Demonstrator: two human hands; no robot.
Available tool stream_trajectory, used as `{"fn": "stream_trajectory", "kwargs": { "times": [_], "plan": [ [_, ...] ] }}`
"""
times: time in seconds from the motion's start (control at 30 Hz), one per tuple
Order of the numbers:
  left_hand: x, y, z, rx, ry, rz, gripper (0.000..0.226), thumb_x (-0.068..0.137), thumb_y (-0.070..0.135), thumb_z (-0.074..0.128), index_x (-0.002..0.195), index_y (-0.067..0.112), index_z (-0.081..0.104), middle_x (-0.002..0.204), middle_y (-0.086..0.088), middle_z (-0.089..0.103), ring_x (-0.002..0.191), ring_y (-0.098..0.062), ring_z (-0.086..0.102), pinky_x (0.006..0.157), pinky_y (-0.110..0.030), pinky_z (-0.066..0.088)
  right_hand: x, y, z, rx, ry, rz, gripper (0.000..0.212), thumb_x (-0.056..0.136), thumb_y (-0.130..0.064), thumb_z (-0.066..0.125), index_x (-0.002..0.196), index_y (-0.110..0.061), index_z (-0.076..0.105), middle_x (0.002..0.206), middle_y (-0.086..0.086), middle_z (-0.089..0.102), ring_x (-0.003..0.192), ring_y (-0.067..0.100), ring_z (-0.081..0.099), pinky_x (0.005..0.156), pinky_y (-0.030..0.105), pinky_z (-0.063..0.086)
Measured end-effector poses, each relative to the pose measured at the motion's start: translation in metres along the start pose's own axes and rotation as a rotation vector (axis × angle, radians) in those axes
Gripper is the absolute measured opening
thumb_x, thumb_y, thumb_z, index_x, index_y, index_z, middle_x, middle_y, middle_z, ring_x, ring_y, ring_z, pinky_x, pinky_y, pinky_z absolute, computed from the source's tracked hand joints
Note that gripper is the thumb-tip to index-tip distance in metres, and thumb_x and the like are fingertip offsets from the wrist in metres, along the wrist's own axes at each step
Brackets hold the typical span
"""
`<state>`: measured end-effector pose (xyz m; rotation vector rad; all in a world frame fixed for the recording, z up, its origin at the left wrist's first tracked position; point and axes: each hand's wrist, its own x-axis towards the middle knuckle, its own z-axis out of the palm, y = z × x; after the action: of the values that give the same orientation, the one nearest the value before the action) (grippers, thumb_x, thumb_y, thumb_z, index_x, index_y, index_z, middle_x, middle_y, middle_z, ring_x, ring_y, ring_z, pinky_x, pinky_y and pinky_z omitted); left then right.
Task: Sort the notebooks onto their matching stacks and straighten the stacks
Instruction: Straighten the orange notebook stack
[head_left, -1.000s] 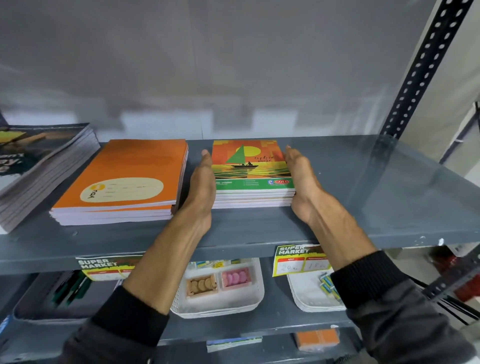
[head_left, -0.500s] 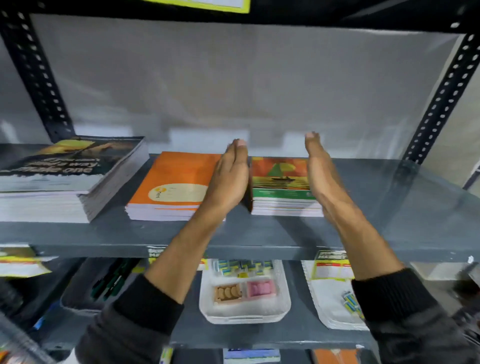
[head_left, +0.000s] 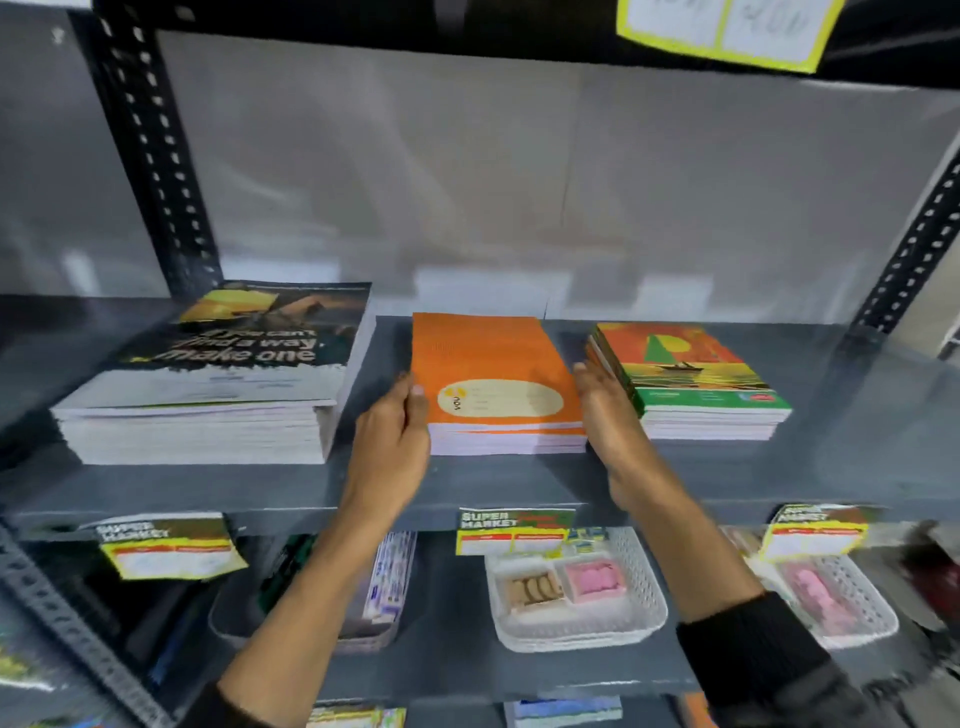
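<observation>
While both palms press flat against its sides, the orange stack (head_left: 496, 384) sits in the middle of the grey shelf (head_left: 857, 415). The left hand (head_left: 387, 452) lies along the stack's left edge, fingers together and straight, thumb just touching the top cover. The right hand (head_left: 608, 415) lies along the right edge, fingers straight too, squeezed into the gap beside the sailboat stack (head_left: 691, 384). Neither hand curls around anything; the 2 simply sandwich the pile. A taller dark-covered stack (head_left: 223, 374) stands well to the left. Below, a white basket (head_left: 576, 623) holds small pink and brown items, with yellow price tags (head_left: 511, 530) hanging from the shelf edge.
</observation>
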<state>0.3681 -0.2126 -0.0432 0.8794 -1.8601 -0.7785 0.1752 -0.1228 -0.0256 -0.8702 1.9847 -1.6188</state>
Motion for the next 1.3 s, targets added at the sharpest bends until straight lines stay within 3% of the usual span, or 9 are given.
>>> {"fn": "stream_trajectory", "kwargs": {
  "times": [0.13, 0.33, 0.47, 0.63, 0.77, 0.87, 1.03, 1.17, 1.3],
  "plan": [
    [0.004, -0.01, -0.004, -0.052, -0.078, -0.04, 0.036, 0.106, 0.025, 0.036, 0.135, 0.019, 0.057, 0.12, 0.0, 0.071, 0.111, -0.017, 0.065, 0.099, -0.038, 0.05, -0.003, 0.007, 0.004, 0.129, 0.004, 0.053, 0.045, 0.103, -0.046, 0.041, 0.133, -0.018, 0.06, 0.133, 0.003, 0.066, 0.123, 0.021, 0.059, 0.11, 0.042, 0.041],
    [0.005, -0.015, -0.004, -0.081, -0.036, -0.072, 0.033, 0.105, 0.024, 0.038, 0.128, 0.038, 0.057, 0.088, 0.023, 0.072, 0.086, -0.001, 0.068, 0.075, -0.016, 0.051, -0.005, 0.011, 0.004, 0.03, -0.015, 0.005, 0.049, 0.103, -0.048, 0.043, 0.147, -0.029, 0.047, 0.138, -0.011, 0.053, 0.134, 0.016, 0.045, 0.107, 0.032, 0.029],
    [0.003, -0.015, -0.013, -0.23, -0.07, -0.125, 0.028, 0.103, 0.025, 0.05, 0.125, 0.032, 0.066, 0.103, 0.029, 0.073, 0.102, 0.007, 0.066, 0.09, -0.016, 0.05, -0.016, 0.017, -0.009, -0.002, -0.102, -0.061, 0.045, 0.102, -0.042, 0.05, 0.144, -0.029, 0.052, 0.128, -0.027, 0.053, 0.13, 0.006, 0.045, 0.107, 0.026, 0.03],
    [-0.013, -0.013, -0.02, -0.163, -0.127, -0.022, 0.035, 0.094, 0.008, 0.064, 0.128, 0.016, 0.064, 0.12, 0.026, 0.056, 0.119, 0.026, 0.041, 0.105, -0.004, 0.031, -0.03, 0.028, -0.026, -0.128, -0.215, -0.275, 0.04, 0.093, -0.032, 0.063, 0.134, -0.029, 0.062, 0.145, -0.01, 0.056, 0.135, 0.0, 0.049, 0.108, 0.013, 0.036],
    [-0.015, -0.007, -0.014, -0.049, -0.026, 0.0, 0.033, 0.095, 0.002, 0.062, 0.125, 0.016, 0.065, 0.118, 0.017, 0.056, 0.128, -0.001, 0.051, 0.117, -0.036, 0.033, -0.032, 0.027, -0.023, -0.262, -0.106, -0.382, 0.039, 0.093, -0.01, 0.067, 0.129, -0.025, 0.067, 0.136, -0.012, 0.055, 0.136, -0.001, 0.044, 0.114, 0.016, 0.032],
    [-0.019, -0.007, -0.011, 0.05, 0.055, 0.034, 0.036, 0.094, -0.005, 0.06, 0.122, 0.017, 0.068, 0.116, 0.011, 0.063, 0.117, 0.007, 0.054, 0.114, -0.042, 0.037, -0.036, 0.026, -0.02, -0.274, -0.045, -0.421, 0.036, 0.093, -0.005, 0.066, 0.124, -0.023, 0.069, 0.122, -0.027, 0.052, 0.129, -0.009, 0.042, 0.111, 0.008, 0.03],
    [-0.022, -0.004, -0.006, 0.068, 0.128, 0.04, 0.038, 0.092, -0.013, 0.056, 0.118, 0.011, 0.071, 0.119, -0.006, 0.071, 0.093, 0.031, 0.051, 0.104, -0.011, 0.04, -0.041, 0.023, -0.018, -0.276, 0.015, -0.398, 0.033, 0.092, -0.008, 0.068, 0.122, -0.021, 0.072, 0.131, -0.002, 0.063, 0.129, 0.004, 0.053, 0.109, 0.024, 0.039],
    [-0.024, 0.001, -0.006, 0.095, 0.142, 0.017, 0.037, 0.093, -0.013, 0.054, 0.119, 0.008, 0.07, 0.119, -0.008, 0.071, 0.1, 0.014, 0.058, 0.102, -0.011, 0.04, -0.047, 0.022, -0.016, -0.258, 0.067, -0.443, 0.028, 0.09, -0.006, 0.07, 0.115, -0.018, 0.075, 0.12, -0.001, 0.071, 0.119, -0.002, 0.057, 0.103, 0.022, 0.043],
    [-0.026, 0.011, -0.008, 0.08, 0.099, 0.001, 0.038, 0.093, -0.018, 0.05, 0.12, 0.001, 0.068, 0.131, -0.015, 0.064, 0.091, 0.023, 0.052, 0.087, 0.009, 0.032, -0.049, 0.019, -0.017, -0.268, 0.057, -0.424, 0.03, 0.09, -0.009, 0.071, 0.118, -0.018, 0.073, 0.124, -0.002, 0.07, 0.124, 0.008, 0.061, 0.105, 0.02, 0.045]
  ]
}}
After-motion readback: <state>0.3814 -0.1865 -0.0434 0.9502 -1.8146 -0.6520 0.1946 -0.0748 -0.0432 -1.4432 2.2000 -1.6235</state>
